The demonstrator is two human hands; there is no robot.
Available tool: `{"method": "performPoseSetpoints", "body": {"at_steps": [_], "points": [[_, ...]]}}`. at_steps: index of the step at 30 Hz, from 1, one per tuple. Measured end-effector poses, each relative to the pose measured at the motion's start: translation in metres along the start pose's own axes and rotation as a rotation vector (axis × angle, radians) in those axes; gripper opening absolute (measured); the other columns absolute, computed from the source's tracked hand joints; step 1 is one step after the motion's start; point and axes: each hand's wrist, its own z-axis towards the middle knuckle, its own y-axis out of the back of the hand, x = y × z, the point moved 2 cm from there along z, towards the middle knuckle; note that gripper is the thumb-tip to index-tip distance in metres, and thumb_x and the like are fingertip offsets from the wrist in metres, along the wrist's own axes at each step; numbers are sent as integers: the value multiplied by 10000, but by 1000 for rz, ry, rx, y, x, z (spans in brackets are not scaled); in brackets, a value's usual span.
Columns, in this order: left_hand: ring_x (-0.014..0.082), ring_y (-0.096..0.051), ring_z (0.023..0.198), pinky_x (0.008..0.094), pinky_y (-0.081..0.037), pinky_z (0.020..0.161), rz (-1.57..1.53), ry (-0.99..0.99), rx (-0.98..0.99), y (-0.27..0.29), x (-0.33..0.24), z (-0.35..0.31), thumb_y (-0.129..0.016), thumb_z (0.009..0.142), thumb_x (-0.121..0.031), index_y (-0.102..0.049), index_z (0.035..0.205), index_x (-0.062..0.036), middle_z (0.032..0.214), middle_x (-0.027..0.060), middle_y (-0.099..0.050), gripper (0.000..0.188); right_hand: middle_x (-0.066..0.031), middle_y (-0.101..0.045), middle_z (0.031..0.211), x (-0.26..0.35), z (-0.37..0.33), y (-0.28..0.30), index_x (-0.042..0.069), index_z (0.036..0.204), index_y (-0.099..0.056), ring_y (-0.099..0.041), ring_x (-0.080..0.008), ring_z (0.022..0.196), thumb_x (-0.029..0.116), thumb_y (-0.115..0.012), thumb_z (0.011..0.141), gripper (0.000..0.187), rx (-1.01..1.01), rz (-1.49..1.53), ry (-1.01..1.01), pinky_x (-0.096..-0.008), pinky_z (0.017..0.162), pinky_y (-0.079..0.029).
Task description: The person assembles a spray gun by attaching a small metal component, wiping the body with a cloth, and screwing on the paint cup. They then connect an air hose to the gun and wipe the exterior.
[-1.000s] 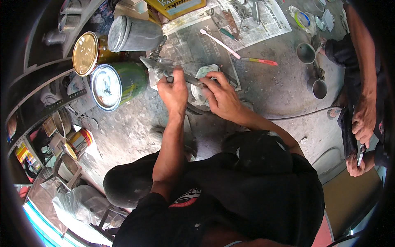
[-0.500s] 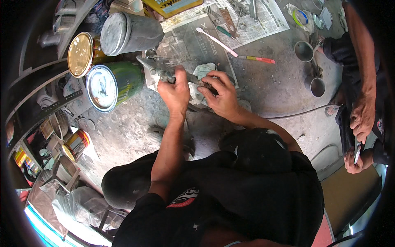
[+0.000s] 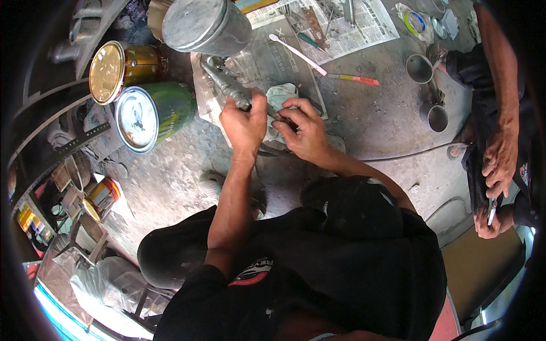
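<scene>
A long grey metal part (image 3: 226,86) with knobs and lugs along it slants up and to the left in front of me. My left hand (image 3: 243,124) is wrapped round its middle, thumb on top. The fingers of my right hand (image 3: 307,129) are curled at its lower right end; my palm hides that end, and I cannot make out whether a smaller piece is in those fingers. Just beyond my hands lies a crumpled whitish cloth (image 3: 280,95), on a clear plastic-like sheet (image 3: 267,48).
Left stand a grey tub (image 3: 207,28), a gold-lidded can (image 3: 108,73) and a green can (image 3: 137,118). Beyond lie newspaper (image 3: 369,25), a pink-white brush (image 3: 297,54), a green-handled tool (image 3: 308,41) and a cutter (image 3: 355,79). Metal cups (image 3: 420,69) and another person's hands (image 3: 500,165) are right.
The metal part has swung to a steeper slant, its far end moving up and right. The grey tub has shifted up and right and turned. My left hand has moved slightly right.
</scene>
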Motion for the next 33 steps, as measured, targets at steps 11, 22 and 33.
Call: {"method": "performPoseSetpoints", "body": {"at_steps": [11, 22, 33], "points": [[196, -651, 595, 361, -510, 598, 27, 2, -36, 1, 23, 0, -697, 869, -223, -627, 818, 109, 664, 163, -684, 343, -162, -561, 1149, -6, -5, -8, -18, 1128, -651, -641, -320, 948, 189, -743, 882, 334, 193, 6, -128, -390, 771, -522], [189, -642, 593, 354, -506, 591, 99, 77, 8, 0, 21, 1, -693, 871, -229, -619, 821, 119, 662, 168, -678, 359, -179, -539, 1210, -10, -8, -6, -11, 1074, -641, -668, -354, 868, 153, -712, 895, 254, 121, -36, -41, -417, 738, -537], [201, -634, 579, 362, -508, 593, 186, 124, 36, 2, 31, 4, -695, 861, -245, -618, 818, 112, 651, 168, -670, 368, -140, -573, 1197, -16, -9, -13, -19, 1051, -646, -672, -272, 831, 171, -798, 822, 333, 173, 27, -203, -368, 735, -530]]}}
